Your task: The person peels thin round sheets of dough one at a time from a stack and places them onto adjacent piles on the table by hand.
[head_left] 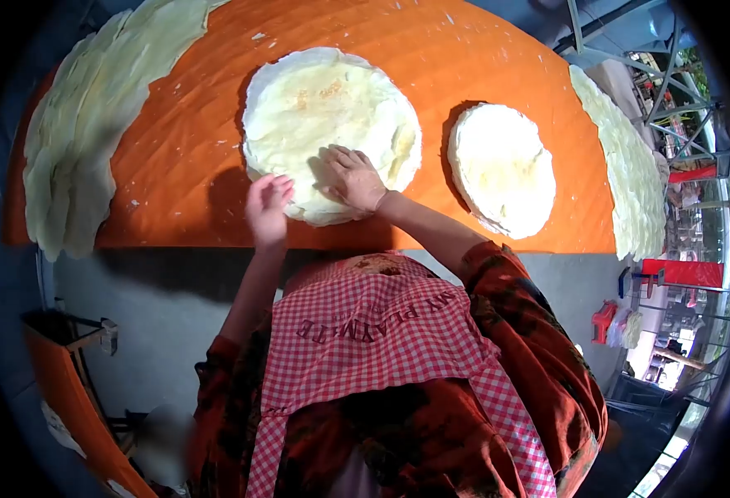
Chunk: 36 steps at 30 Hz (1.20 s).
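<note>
A round stack of thin, pale flatbread sheets [332, 100] lies on the orange table, its top sheet browned in small spots and its rim ragged. My right hand [355, 178] rests flat on the near right part of the stack, fingers stretched out. At the near left rim, my left hand [269, 207] is raised with its fingers loosely bent and apart, and nothing shows in them. Whether its fingertips touch the sheets I cannot tell. To the right sits a smaller round stack of pale sheets [502, 170], apart from both hands.
Overlapping pale sheets [120, 108] cover the table's left end, and more sheets [622, 158] hang over its right edge. Crumbs dot the orange tabletop [191, 141]. An orange-topped stand [75, 398] is at lower left. A red stool [604, 321] stands on the floor at right.
</note>
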Each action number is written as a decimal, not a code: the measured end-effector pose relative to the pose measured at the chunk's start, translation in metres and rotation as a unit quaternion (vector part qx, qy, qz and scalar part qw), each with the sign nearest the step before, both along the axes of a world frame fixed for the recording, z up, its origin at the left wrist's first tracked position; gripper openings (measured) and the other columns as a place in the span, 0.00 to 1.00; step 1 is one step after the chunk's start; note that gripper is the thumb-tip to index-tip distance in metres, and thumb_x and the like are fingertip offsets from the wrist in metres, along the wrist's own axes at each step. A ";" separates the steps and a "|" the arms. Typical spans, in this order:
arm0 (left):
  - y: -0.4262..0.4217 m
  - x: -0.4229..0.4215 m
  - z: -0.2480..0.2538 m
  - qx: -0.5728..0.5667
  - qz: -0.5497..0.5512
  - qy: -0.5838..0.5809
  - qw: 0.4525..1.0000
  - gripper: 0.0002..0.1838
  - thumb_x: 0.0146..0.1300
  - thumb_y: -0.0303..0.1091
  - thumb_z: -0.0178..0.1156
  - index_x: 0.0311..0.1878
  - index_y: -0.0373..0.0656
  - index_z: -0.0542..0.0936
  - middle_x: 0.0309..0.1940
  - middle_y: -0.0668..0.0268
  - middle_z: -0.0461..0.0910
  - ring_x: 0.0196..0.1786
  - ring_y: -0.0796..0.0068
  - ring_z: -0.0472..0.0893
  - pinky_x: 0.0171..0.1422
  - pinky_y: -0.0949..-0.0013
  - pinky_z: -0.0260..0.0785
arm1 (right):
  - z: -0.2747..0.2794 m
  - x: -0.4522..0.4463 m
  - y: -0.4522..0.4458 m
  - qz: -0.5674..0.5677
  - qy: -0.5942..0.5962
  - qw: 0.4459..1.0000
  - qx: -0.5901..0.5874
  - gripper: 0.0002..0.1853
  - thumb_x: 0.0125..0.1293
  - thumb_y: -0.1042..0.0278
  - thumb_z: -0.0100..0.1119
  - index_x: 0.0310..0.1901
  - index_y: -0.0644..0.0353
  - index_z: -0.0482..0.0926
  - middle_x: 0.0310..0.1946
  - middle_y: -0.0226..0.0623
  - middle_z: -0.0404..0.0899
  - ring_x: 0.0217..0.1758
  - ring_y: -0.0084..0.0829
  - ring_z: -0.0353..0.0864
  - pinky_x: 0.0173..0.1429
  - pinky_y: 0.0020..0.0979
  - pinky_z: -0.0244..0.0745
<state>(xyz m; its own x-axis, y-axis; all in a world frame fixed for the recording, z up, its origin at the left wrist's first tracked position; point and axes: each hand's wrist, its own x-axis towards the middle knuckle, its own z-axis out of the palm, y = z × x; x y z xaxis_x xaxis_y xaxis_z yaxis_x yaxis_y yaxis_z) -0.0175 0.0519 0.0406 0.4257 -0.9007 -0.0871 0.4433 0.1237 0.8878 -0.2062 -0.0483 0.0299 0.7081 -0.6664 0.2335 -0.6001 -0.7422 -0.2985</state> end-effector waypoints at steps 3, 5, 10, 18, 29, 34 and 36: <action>-0.029 -0.018 -0.030 0.172 -0.028 0.053 0.983 0.18 0.61 0.25 0.57 0.54 0.41 0.68 0.44 0.64 0.71 0.47 0.70 0.73 0.53 0.66 0.71 | 0.003 0.015 -0.010 -0.006 0.012 1.000 0.004 0.32 0.57 0.52 0.61 0.62 0.55 0.68 0.63 0.40 0.65 0.70 0.40 0.58 0.69 0.44 0.55; -0.037 -0.029 -0.006 0.259 -0.005 0.061 0.964 0.15 0.57 0.29 0.59 0.47 0.44 0.69 0.42 0.66 0.70 0.45 0.73 0.71 0.50 0.66 0.68 | 0.002 0.017 -0.013 -0.024 0.030 0.999 0.018 0.35 0.56 0.47 0.61 0.63 0.55 0.67 0.65 0.40 0.63 0.71 0.40 0.56 0.71 0.44 0.52; -0.053 -0.019 -0.030 0.258 0.047 0.160 0.952 0.16 0.59 0.31 0.59 0.50 0.40 0.70 0.44 0.63 0.71 0.46 0.68 0.72 0.53 0.63 0.70 | -0.009 0.003 -0.021 0.013 0.031 0.999 0.039 0.40 0.55 0.40 0.60 0.66 0.53 0.64 0.69 0.40 0.58 0.73 0.41 0.53 0.73 0.45 0.48; -0.081 -0.009 -0.007 0.227 -0.110 0.171 0.953 0.21 0.65 0.46 0.55 0.56 0.43 0.72 0.53 0.62 0.72 0.53 0.68 0.72 0.60 0.61 0.66 | 0.011 0.030 -0.011 -0.076 0.019 0.996 0.046 0.32 0.53 0.58 0.61 0.60 0.58 0.68 0.58 0.43 0.71 0.62 0.41 0.69 0.64 0.43 0.62; -0.025 -0.020 0.017 0.117 0.029 0.030 0.992 0.18 0.64 0.31 0.57 0.56 0.40 0.69 0.49 0.66 0.72 0.51 0.76 0.70 0.53 0.71 0.66 | 0.206 0.035 -0.133 -0.030 0.042 0.998 -0.041 0.06 0.56 0.67 0.56 0.32 0.54 0.82 0.25 0.43 0.79 0.31 0.45 0.80 0.35 0.42 0.74; 0.009 -0.009 -0.014 0.171 0.081 -0.053 0.980 0.16 0.63 0.26 0.54 0.53 0.37 0.69 0.48 0.63 0.71 0.46 0.76 0.72 0.50 0.74 0.66 | 0.128 0.015 -0.050 0.023 0.025 0.996 -0.087 0.07 0.52 0.73 0.54 0.32 0.53 0.82 0.25 0.40 0.80 0.27 0.44 0.79 0.32 0.41 0.74; 0.017 -0.001 -0.038 0.157 0.001 0.023 0.987 0.15 0.63 0.27 0.55 0.53 0.37 0.68 0.46 0.63 0.71 0.43 0.76 0.73 0.48 0.75 0.67 | 0.063 0.000 -0.024 0.018 0.051 0.997 -0.047 0.07 0.52 0.73 0.55 0.33 0.55 0.81 0.26 0.39 0.80 0.29 0.43 0.79 0.33 0.40 0.76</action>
<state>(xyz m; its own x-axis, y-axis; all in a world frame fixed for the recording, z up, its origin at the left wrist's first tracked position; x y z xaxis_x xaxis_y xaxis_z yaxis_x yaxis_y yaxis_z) -0.0183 0.0693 0.0026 0.4157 -0.8258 -0.3811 0.4848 -0.1534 0.8611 -0.2063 -0.0726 0.0932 0.7543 -0.6185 0.2202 -0.5959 -0.7858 -0.1655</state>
